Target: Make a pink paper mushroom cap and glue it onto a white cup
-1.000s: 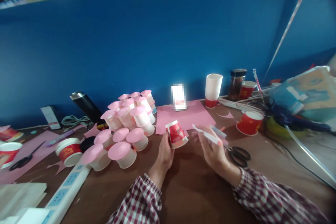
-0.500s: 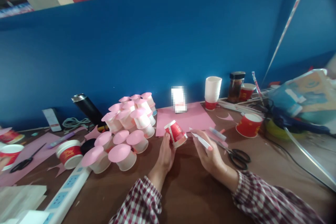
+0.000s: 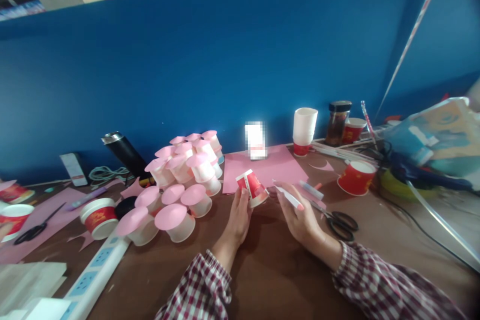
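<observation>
My left hand (image 3: 239,217) is closed around the side of a red-and-white paper cup (image 3: 253,187), which is tilted above the table. In my right hand (image 3: 303,220) lies a white marker (image 3: 289,198) with an orange-red end, slanting across the fingers. The marker's tip is apart from the cup. Behind the cup, pink paper (image 3: 277,165) is spread on the table. Scissors (image 3: 342,225) with black handles and a pale capped pen (image 3: 311,190) lie to the right of my right hand.
Several white cups with pink paper tops (image 3: 183,160) stand left of my hands. Nearby are a white power strip (image 3: 88,275) and a black flask (image 3: 125,155). Stacked cups (image 3: 304,127) and a red cup (image 3: 356,178) are at right. Another person's fingers (image 3: 5,230) show at the left edge.
The cup has turned slightly in my left hand, bringing more of a white printed strip into view. My right hand and the marker have shifted very little.
</observation>
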### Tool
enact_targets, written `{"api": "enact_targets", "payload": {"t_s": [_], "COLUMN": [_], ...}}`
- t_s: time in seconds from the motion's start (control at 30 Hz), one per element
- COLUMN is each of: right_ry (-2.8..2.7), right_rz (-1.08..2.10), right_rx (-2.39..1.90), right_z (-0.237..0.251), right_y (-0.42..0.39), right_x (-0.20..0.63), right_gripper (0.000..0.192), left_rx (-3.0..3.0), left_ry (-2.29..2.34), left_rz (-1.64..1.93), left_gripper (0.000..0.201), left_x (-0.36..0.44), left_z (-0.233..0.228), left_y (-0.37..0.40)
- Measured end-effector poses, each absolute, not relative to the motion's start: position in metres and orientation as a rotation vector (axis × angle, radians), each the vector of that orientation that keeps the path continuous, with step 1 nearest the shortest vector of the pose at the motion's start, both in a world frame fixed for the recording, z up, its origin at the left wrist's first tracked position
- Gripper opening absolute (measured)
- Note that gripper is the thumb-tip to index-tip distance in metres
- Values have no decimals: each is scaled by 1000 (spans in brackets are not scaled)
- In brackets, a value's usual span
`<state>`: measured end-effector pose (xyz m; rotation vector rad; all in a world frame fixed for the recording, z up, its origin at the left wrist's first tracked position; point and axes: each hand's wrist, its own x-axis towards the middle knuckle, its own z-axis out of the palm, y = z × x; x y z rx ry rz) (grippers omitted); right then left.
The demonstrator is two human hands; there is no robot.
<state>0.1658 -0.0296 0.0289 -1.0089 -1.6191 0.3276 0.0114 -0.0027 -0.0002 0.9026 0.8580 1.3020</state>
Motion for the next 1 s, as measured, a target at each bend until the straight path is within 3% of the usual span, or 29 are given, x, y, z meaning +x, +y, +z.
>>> {"api": "enact_targets", "payload": {"t_s": [0.43, 1.0], "right_ry": [-1757, -1818], "right_rz": [125, 127], "right_rx": [-929, -1015], "right_z": [33, 42], "right_y": [-31, -34], "right_x": [171, 167], "right_gripper": [24, 20], "left_rx": [1219, 1204], "left_ry": [1057, 1139], "left_rz": [1273, 1233], "left_gripper": [55, 53], "left_x": [13, 13], "left_z": [5, 9], "left_y": [-9, -14]}}
